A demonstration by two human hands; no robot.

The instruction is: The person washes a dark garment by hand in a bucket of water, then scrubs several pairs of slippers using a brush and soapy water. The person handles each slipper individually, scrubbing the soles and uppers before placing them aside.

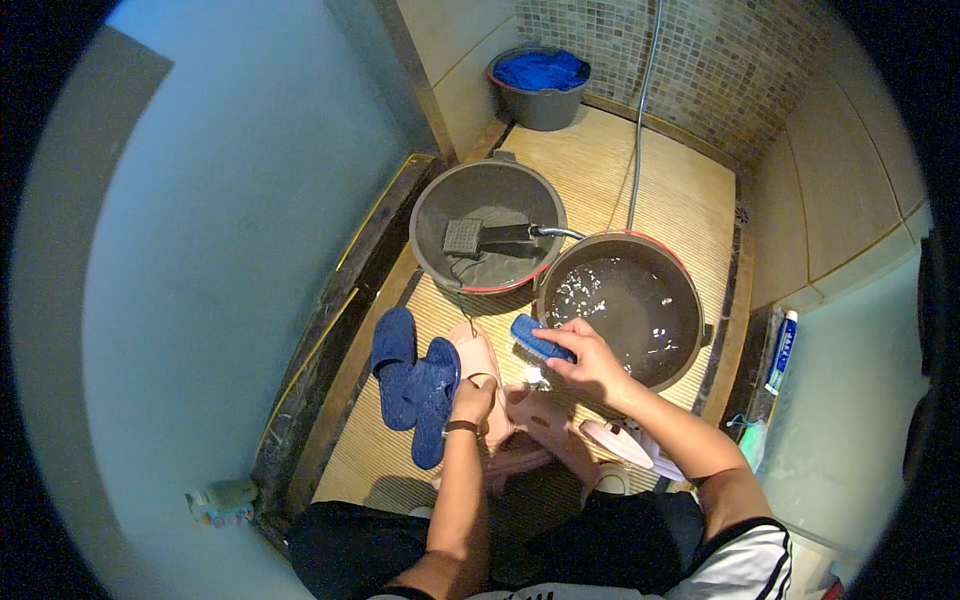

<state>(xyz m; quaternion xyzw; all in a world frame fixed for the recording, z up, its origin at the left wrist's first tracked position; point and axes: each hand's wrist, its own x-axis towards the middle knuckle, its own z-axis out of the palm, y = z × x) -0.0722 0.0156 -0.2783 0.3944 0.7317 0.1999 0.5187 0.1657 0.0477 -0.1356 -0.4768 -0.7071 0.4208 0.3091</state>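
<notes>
In my right hand (589,360) is a blue scrubbing brush (536,337), bristles facing down, beside the rim of the water-filled bucket. My left hand (474,401) is closed on a pale pink slipper (472,352) near its strap; the hand hides part of it. Just left of that hand lie two dark blue slippers, one (436,375) close to my wrist and the other (395,345) farther left. More pink footwear (547,420) lies to the right of my left hand, partly in shadow.
A grey bucket (424,191) holds a square shower head (463,237). Next to it stands the dark bucket (697,300) of water. Behind, another bucket (544,109) contains blue cloth (541,70). A metal hose (639,150) hangs down. White-and-pink footwear (619,442) sits below my right forearm. A toothpaste tube (782,352) rests on the right ledge.
</notes>
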